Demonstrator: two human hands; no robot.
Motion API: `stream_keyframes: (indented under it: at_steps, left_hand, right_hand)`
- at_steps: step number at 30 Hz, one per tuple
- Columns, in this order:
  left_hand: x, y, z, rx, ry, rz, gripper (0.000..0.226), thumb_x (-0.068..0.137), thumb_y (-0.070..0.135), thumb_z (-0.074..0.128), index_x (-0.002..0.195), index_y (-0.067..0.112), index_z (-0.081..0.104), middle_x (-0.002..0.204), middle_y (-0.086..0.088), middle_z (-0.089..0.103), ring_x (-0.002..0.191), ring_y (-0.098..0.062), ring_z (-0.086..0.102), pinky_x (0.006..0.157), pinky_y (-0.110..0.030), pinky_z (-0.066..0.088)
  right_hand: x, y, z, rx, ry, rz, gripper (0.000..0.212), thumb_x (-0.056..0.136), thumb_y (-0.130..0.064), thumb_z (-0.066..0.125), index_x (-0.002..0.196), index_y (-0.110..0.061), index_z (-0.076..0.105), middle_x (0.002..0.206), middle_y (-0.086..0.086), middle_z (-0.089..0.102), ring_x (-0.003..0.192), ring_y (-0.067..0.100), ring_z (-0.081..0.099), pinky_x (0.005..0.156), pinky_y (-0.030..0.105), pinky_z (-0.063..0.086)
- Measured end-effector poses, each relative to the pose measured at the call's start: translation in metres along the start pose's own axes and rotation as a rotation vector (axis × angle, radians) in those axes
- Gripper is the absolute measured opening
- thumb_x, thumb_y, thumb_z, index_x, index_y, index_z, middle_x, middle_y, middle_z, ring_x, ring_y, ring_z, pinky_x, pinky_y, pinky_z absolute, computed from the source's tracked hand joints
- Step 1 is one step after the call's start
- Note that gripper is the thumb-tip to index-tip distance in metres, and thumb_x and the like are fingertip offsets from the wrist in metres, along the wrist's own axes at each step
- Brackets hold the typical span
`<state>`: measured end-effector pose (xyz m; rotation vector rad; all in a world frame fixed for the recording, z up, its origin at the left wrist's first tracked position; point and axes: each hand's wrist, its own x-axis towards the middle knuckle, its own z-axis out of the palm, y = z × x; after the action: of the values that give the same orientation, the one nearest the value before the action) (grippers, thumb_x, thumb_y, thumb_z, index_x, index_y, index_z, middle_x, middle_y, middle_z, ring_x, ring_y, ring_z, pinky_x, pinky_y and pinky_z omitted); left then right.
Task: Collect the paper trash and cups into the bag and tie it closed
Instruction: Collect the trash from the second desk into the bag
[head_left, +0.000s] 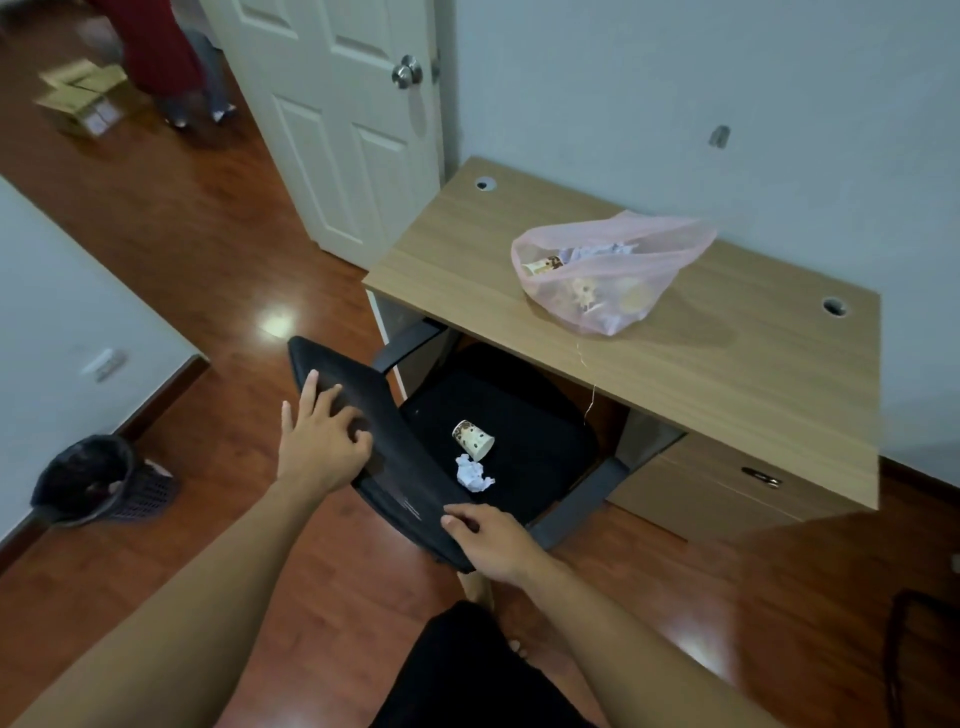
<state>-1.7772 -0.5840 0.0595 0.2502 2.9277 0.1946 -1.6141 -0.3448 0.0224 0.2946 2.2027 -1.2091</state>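
At twelve o'clock, paper cup (472, 439) and paper wad (474, 474) awaited collection; our left grip (322, 441) and right grip (488, 535) clutched the chair back (384, 457), needing freeing.

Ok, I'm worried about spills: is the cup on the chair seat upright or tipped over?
Tipped over. The paper cup lies on its side on the black chair seat, next to a crumpled paper ball.

Open pink bag (608, 275), tipped cup (472, 439), crumpled paper (474, 474)
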Motion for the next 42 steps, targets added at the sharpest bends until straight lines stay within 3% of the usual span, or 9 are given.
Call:
stream_keyframes:
  at_steps: [4, 8, 11, 15, 18, 21, 29, 35, 42]
  left_hand:
    - [0.011, 0.008, -0.004, 0.112, -0.072, -0.044, 0.047, 0.102, 0.052, 0.042, 0.137, 0.037, 0.070, 0.176, 0.000, 0.033, 0.170, -0.026, -0.013, 0.127, -0.066, -0.020]
    - [0.033, 0.030, -0.005, 0.147, -0.170, -0.107, 0.051, 0.105, 0.054, 0.039, 0.131, 0.028, 0.073, 0.168, -0.009, 0.044, 0.170, -0.035, -0.006, 0.128, -0.066, -0.020]
    - [0.059, 0.048, -0.005, 0.061, -0.194, -0.080, 0.047, 0.106, 0.050, 0.043, 0.131, 0.025, 0.073, 0.161, -0.013, 0.053, 0.169, -0.036, 0.008, 0.132, -0.063, -0.009]
    - [0.103, 0.073, -0.017, -0.222, -0.279, -0.004, 0.035, 0.108, 0.039, 0.052, 0.124, 0.018, 0.076, 0.135, -0.010, 0.068, 0.138, -0.035, 0.056, 0.131, -0.063, 0.025]
    - [0.134, 0.096, -0.029, -0.450, -0.361, -0.028, 0.032, 0.109, 0.039, 0.056, 0.124, 0.021, 0.077, 0.124, 0.001, 0.075, 0.115, -0.023, 0.069, 0.101, -0.038, 0.055]
    - [0.171, 0.127, -0.040, -0.571, -0.384, -0.048, 0.031, 0.111, 0.044, 0.055, 0.118, 0.023, 0.077, 0.116, 0.000, 0.076, 0.100, -0.019, 0.070, 0.080, -0.031, 0.051]
    - [0.232, 0.223, -0.042, -1.009, -0.502, -0.281, 0.036, 0.111, 0.041, 0.049, 0.131, 0.022, 0.072, 0.125, 0.005, 0.077, 0.109, -0.019, 0.075, 0.097, -0.042, 0.055]
    - [0.261, 0.291, -0.028, -1.280, -0.507, -0.489, 0.037, 0.105, 0.041, 0.053, 0.125, 0.017, 0.072, 0.121, 0.001, 0.081, 0.107, -0.024, 0.078, 0.094, -0.042, 0.057]
    - [0.296, 0.362, 0.003, -1.337, -0.531, -0.698, 0.053, 0.100, 0.069, 0.062, 0.117, 0.019, 0.067, 0.120, -0.002, 0.074, 0.113, -0.028, 0.072, 0.094, -0.043, 0.060]
  right_hand:
    - [0.009, 0.007, -0.017, 0.033, -0.058, 0.005, 0.044, 0.112, -0.053, 0.054, 0.146, -0.032, 0.072, 0.150, -0.017, 0.068, 0.141, 0.006, 0.059, 0.120, 0.027, 0.044]
    - [0.025, 0.008, -0.048, 0.021, -0.026, 0.020, 0.038, 0.110, -0.053, 0.056, 0.130, -0.033, 0.080, 0.126, -0.018, 0.078, 0.118, 0.002, 0.069, 0.103, 0.025, 0.052]
    - [0.041, 0.007, -0.085, 0.025, 0.034, 0.037, 0.034, 0.109, -0.053, 0.057, 0.119, -0.033, 0.082, 0.100, -0.014, 0.079, 0.094, 0.001, 0.071, 0.083, 0.025, 0.053]
    - [0.064, 0.000, -0.152, 0.027, 0.108, 0.048, 0.032, 0.111, -0.050, 0.056, 0.126, -0.032, 0.079, 0.118, -0.008, 0.081, 0.108, 0.016, 0.076, 0.101, 0.040, 0.058]
    - [0.077, -0.004, -0.204, 0.034, 0.193, 0.040, 0.034, 0.113, -0.050, 0.053, 0.129, -0.031, 0.077, 0.125, -0.013, 0.077, 0.115, 0.011, 0.073, 0.104, 0.041, 0.060]
    - [0.089, -0.003, -0.253, 0.076, 0.332, 0.031, 0.032, 0.113, -0.046, 0.055, 0.117, -0.025, 0.079, 0.114, -0.008, 0.080, 0.108, 0.016, 0.076, 0.098, 0.046, 0.062]
    - [0.114, -0.009, -0.370, 0.074, 0.613, -0.097, 0.021, 0.111, -0.038, 0.060, 0.106, -0.029, 0.078, 0.102, -0.016, 0.079, 0.095, -0.003, 0.070, 0.077, 0.019, 0.048]
    - [0.156, -0.022, -0.464, -0.302, 0.819, -0.404, 0.015, 0.103, -0.014, 0.069, 0.116, -0.013, 0.076, 0.126, 0.005, 0.071, 0.123, 0.023, 0.057, 0.109, 0.042, 0.042]
    - [0.216, 0.003, -0.528, -0.668, 0.553, -0.179, 0.060, 0.104, -0.039, 0.067, 0.161, -0.026, 0.053, 0.171, 0.007, 0.040, 0.164, 0.033, 0.024, 0.134, 0.057, 0.014]
